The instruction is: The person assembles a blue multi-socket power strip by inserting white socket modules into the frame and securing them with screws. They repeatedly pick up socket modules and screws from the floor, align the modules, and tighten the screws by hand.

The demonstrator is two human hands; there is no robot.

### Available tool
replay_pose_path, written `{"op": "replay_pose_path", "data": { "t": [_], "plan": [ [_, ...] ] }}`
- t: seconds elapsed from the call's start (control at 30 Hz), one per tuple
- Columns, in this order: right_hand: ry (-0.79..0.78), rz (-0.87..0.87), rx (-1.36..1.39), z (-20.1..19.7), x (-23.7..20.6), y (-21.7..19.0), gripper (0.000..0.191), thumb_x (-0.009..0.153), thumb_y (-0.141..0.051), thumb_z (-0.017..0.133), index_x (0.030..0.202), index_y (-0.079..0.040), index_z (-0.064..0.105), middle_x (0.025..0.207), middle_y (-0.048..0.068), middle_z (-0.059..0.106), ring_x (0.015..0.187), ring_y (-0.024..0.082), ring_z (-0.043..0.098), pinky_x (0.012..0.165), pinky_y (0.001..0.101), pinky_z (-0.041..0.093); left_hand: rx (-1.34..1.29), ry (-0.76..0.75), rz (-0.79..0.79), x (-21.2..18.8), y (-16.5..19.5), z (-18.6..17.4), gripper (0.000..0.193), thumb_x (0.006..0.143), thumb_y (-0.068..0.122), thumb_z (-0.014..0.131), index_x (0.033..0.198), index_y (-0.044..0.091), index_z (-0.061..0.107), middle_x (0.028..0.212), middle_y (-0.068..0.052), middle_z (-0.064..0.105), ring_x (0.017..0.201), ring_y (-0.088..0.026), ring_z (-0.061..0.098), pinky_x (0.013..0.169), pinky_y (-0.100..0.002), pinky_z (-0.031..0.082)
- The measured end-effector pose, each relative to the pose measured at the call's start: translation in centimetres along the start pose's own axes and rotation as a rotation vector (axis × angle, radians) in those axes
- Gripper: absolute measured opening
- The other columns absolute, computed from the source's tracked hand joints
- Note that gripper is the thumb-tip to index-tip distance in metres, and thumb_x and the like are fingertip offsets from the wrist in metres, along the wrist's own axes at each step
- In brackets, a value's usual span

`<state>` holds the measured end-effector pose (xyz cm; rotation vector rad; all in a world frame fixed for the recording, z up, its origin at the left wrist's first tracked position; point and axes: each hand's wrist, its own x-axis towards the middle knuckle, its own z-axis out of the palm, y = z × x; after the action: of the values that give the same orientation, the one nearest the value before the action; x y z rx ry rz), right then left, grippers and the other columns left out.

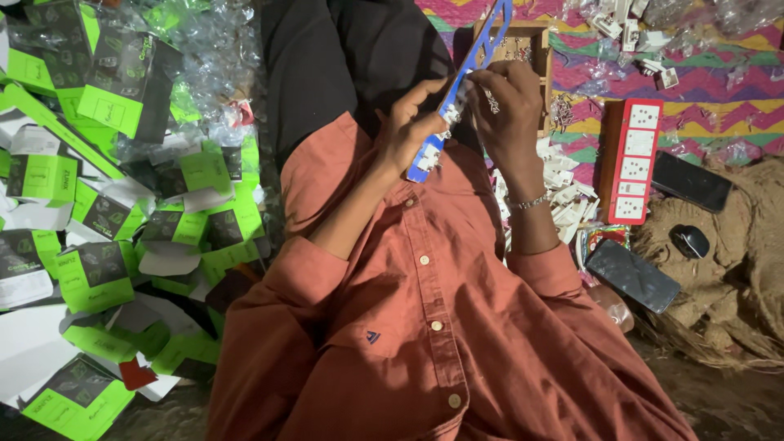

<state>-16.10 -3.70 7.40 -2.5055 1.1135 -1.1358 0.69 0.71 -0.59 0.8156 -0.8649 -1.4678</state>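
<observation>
Surface: bare dark floor along the bottom edge, with a woven mat (pixel 719 77) of pink, green and yellow zigzag bands covering the top right. Left edge to centre: a loose heap of green-and-black cartons (pixel 90 212), flattened and folded, mixed with white card and crumpled clear plastic wrap (pixel 208 49); many cartons are cut off by the picture's left edge. Centre: rust-orange shirt front and dark trousers fill most of the view. Left hand (pixel 406 131) is curled around the lower part of a long blue plastic strip (pixel 457 94), thumb and fingers pinching its edge. Strip is held in the air over the lap; long axis runs diagonally, lower end pointing down-left toward the chest, upper end pointing up-right and cut off by the top edge. White socket parts are seated in its lower end. Right hand (pixel 506 102), bracelet at the wrist, has fingers bunched on the strip's middle; what they grip is hidden. Behind the hands, a small wooden tray (pixel 539 49), contents too small to identify. Right: white plastic pieces (pixel 559 184), a red power strip (pixel 630 161) lying upright, two dark phones (pixel 633 275), and a coarse brown sack (pixel 735 269) bearing a small dark mouse-like item.
</observation>
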Motion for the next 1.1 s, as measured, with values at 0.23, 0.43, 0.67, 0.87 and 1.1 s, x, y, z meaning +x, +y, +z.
{"op": "replay_pose_path", "data": {
  "t": [0.23, 0.43, 0.67, 0.87, 1.1],
  "plan": [
    [0.061, 0.095, 0.070, 1.2, -0.2, -0.4, 0.012, 0.098, -0.001, 0.079, 0.104, -0.001, 0.069, 0.099, 0.012, 0.062, 0.091, 0.028, 0.064, 0.081, 0.0399, 0.050, -0.008, 0.034, -0.028, 0.2, -0.3, 0.0, 0.048, 0.086, 0.008, 0.065, 0.133, 0.001, 0.064, 0.095, -0.003, 0.068, 0.076, -0.008, 0.061, 0.067, -0.023, 0.049],
    [0.116, 0.196, 0.127, 1.7, -0.5, -0.8, 0.012, 0.097, -0.003, 0.078, 0.102, 0.000, 0.068, 0.099, 0.012, 0.062, 0.092, 0.030, 0.064, 0.082, 0.0398, 0.051, 0.049, 0.055, -0.040, 0.6, -0.5, -0.1, 0.049, 0.083, 0.008, 0.064, 0.132, 0.003, 0.064, 0.092, -0.002, 0.067, 0.073, -0.007, 0.059, 0.063, -0.023, 0.048],
    [0.102, 0.087, 0.066, 1.4, -0.2, -0.3, 0.013, 0.093, -0.002, 0.078, 0.103, 0.000, 0.069, 0.099, 0.013, 0.062, 0.096, 0.032, 0.061, 0.084, 0.0424, 0.048, 0.009, 0.015, 0.017, 0.6, -1.0, -0.3, 0.048, 0.085, 0.007, 0.064, 0.132, 0.000, 0.063, 0.104, -0.004, 0.067, 0.085, -0.008, 0.062, 0.073, -0.022, 0.051],
    [0.102, 0.135, 0.076, 1.4, -0.4, -0.2, 0.013, 0.092, -0.005, 0.081, 0.100, -0.003, 0.070, 0.098, 0.011, 0.064, 0.096, 0.030, 0.060, 0.085, 0.0415, 0.048, 0.013, 0.042, -0.009, 0.4, -0.5, 0.0, 0.052, 0.085, 0.006, 0.065, 0.136, 0.001, 0.060, 0.103, -0.006, 0.068, 0.080, -0.008, 0.063, 0.069, -0.023, 0.051],
    [0.136, 0.210, 0.180, 1.7, -0.5, 0.0, 0.011, 0.092, -0.007, 0.082, 0.096, -0.002, 0.073, 0.095, 0.010, 0.066, 0.093, 0.026, 0.063, 0.084, 0.0378, 0.051, -0.048, 0.050, -0.037, 0.2, -0.1, 0.3, 0.053, 0.084, 0.006, 0.064, 0.136, 0.002, 0.057, 0.098, -0.005, 0.066, 0.075, -0.009, 0.063, 0.066, -0.024, 0.052]
  ]
}}
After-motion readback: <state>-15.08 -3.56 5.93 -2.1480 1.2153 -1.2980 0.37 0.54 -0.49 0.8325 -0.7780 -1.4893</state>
